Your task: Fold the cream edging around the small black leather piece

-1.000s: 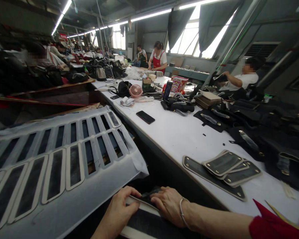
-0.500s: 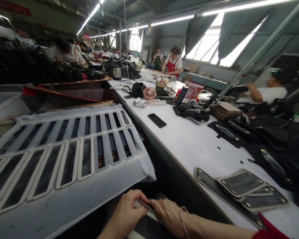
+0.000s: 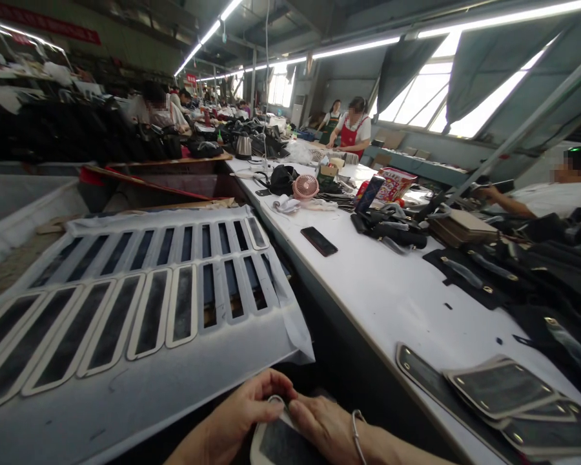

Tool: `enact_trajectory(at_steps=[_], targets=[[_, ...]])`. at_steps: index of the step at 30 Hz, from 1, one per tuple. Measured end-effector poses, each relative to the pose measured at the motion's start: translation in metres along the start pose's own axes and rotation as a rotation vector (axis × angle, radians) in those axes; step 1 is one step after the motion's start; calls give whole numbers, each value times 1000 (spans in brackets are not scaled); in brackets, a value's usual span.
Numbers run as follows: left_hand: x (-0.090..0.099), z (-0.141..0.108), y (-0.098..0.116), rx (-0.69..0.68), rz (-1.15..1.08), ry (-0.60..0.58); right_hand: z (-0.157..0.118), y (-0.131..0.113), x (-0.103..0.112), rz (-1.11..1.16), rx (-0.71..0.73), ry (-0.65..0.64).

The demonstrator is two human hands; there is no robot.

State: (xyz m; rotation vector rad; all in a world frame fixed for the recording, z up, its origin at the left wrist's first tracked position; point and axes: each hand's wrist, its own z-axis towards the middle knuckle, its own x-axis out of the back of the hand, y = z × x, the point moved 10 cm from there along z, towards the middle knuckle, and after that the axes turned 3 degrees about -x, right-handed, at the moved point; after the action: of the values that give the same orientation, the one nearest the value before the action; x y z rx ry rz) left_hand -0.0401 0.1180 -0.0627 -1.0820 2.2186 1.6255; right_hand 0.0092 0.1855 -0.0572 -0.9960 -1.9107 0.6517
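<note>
At the bottom centre I hold a dark rectangular panel with a pale border [image 3: 283, 442]. My left hand [image 3: 256, 403] pinches its rounded upper end between thumb and curled fingers. From the other side my right hand [image 3: 322, 420], with a bangle at the wrist, closes on the panel's right edge, its fingertips near my left hand's. The panel's lower part runs out of view. To the left, several similar pale-bordered panels [image 3: 181, 307] stand side by side on a grey slotted tray [image 3: 252, 336]. Several dark panels with metal eyelets [image 3: 503, 387] lie at the lower right.
The long white table [image 3: 339, 290] holds a phone [image 3: 319, 240], a pink fan [image 3: 305, 186] and black strapped pieces [image 3: 469, 274]. A dark gap separates tray and table. A person in a red apron [image 3: 353, 132] stands behind; another person [image 3: 552, 187] sits at the right.
The view has swung slightly left. The held panel shows more of its rounded end and face between my hands, and my left fingers have shifted along its edge.
</note>
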Motion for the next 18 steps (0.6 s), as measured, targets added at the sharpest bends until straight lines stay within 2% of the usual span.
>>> enact_trajectory(at_steps=[5, 9, 13, 18], targets=[[25, -1, -14, 8, -27, 151, 14, -3, -9, 163, -23, -62], [39, -3, -17, -48, 195, 194, 15, -5, -8, 223, -40, -66], [44, -7, -12, -87, 430, 307, 13, -11, -6, 133, 4, -68], [38, -10, -1, -198, 543, 389, 12, -24, -5, -94, 95, -44]])
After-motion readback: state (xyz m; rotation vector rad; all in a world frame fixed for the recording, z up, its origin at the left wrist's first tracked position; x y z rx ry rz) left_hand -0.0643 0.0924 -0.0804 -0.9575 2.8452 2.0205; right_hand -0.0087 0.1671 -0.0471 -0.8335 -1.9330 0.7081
